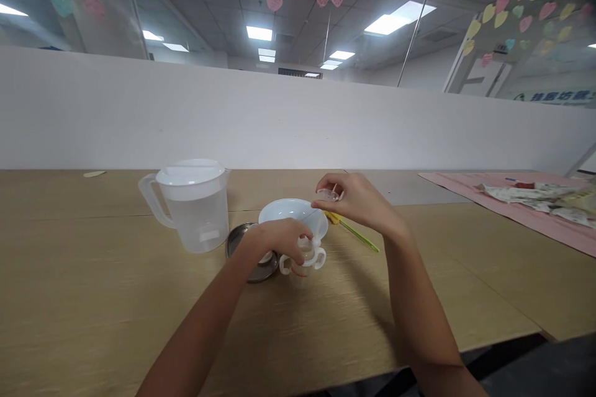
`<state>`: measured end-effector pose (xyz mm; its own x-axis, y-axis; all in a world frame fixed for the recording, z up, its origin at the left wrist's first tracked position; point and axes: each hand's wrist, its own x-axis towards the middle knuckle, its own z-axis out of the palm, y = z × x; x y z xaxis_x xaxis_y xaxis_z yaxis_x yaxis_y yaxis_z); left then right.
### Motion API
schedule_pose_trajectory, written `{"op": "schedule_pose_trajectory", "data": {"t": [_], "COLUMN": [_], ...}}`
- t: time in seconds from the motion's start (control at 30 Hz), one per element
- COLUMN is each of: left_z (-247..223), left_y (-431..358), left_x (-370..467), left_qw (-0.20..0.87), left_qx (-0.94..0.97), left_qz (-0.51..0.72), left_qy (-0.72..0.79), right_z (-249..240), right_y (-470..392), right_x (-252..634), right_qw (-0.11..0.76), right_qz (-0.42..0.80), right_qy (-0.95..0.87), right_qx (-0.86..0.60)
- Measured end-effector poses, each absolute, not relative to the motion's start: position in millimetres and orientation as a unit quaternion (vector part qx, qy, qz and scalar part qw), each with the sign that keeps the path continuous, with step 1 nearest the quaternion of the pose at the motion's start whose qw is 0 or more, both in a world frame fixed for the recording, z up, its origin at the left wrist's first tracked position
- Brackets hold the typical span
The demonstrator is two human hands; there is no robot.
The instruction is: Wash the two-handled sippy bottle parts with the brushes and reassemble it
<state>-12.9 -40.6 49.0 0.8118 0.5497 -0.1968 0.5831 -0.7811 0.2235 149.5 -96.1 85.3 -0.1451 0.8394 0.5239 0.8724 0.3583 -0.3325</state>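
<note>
A clear cup [300, 269] with two white side handles stands on the table in front of me. My left hand [282, 237] is closed around its upper part, fingers curled over the rim. Above and to the right, my right hand [356, 197] pinches a small clear round lid [328, 195] between thumb and fingers. A translucent upright piece [318, 234] shows just behind the cup; its exact shape is hard to make out. Behind both hands sits a white bowl [279, 208]. Partly covered by my left forearm, a round metal dish [236, 237] lies left of the cup.
A translucent lidded pitcher [200, 214] stands to the left. A yellow-headed brush with a green handle [358, 236] lies right of the bowl. Farther right, a pink cloth [470, 189] carries papers and packets. A low white wall [279, 118] runs along the table's back.
</note>
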Motion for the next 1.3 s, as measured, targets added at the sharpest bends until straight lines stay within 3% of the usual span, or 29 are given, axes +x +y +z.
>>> {"op": "schedule_pose_trajectory", "data": {"t": [0.17,0.33,0.57,0.73,0.93,1.07,1.3], "left_z": [57,53,20,17,50,74,69], "left_y": [-25,4,17,16,-1,-25,-36], "left_x": [-36,-51,-38,-41,-59,-59,-29], "left_qw": [0.174,0.124,0.133,0.149,0.089,-0.042,-0.136], "left_qx": [0.932,0.889,0.817,0.814,0.83,0.857,0.886], "left_qz": [-0.028,-0.057,-0.145,-0.136,-0.075,0.064,0.252], "left_qy": [0.317,0.437,0.541,0.545,0.545,0.51,0.364], "right_z": [81,78,61,52,54,52,41], "right_y": [-92,-88,-78,-72,-76,-70,-47], "right_x": [140,136,126,122,125,117,112], "right_qw": [0.314,0.282,0.025,-0.046,0.085,0.166,0.349], "right_qz": [-0.021,-0.032,0.001,0.0,0.027,0.037,0.09], "right_qy": [-0.762,-0.771,-0.812,-0.819,-0.82,-0.819,-0.796], "right_qx": [-0.566,-0.57,-0.584,-0.572,-0.565,-0.548,-0.487]}}
